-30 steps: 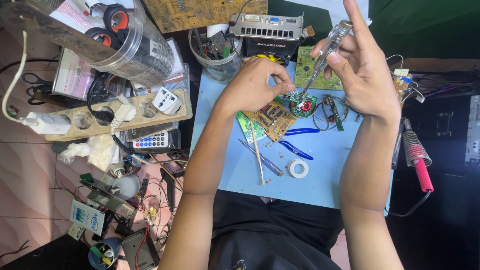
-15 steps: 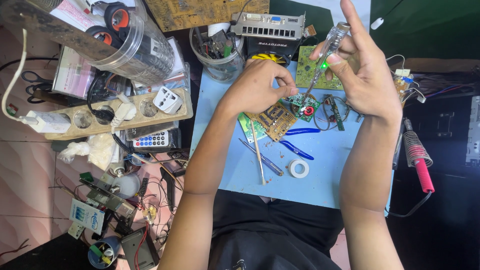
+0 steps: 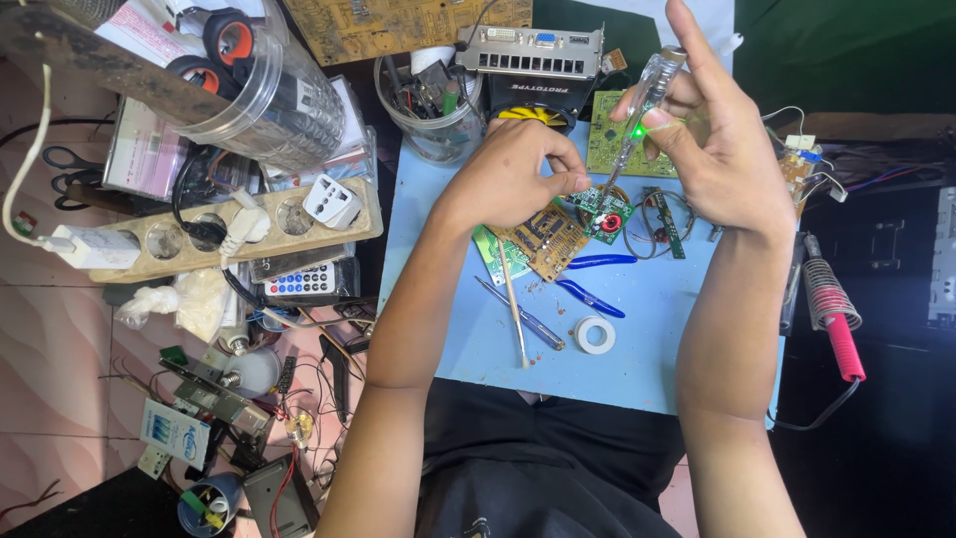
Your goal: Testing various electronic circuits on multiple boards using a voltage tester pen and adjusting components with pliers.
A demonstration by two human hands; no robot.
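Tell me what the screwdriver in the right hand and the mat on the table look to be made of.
The screwdriver, held in the right hand, looks like clear plastic around a thin metal shaft: you see through the handle and a green light glows inside. The mat looks like matte blue rubber or plastic sheet, flat and dull.

The tester screwdriver (image 3: 642, 105) is clear glossy plastic (metal shaft), above a matt blue board (image 3: 617, 369).

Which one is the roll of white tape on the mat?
Start at the blue mat between the person's forearms. Near its front edge, right of the thin screwdriver, lies the white tape roll. It is the only white ring there; the blue-handled pliers sit just behind it.
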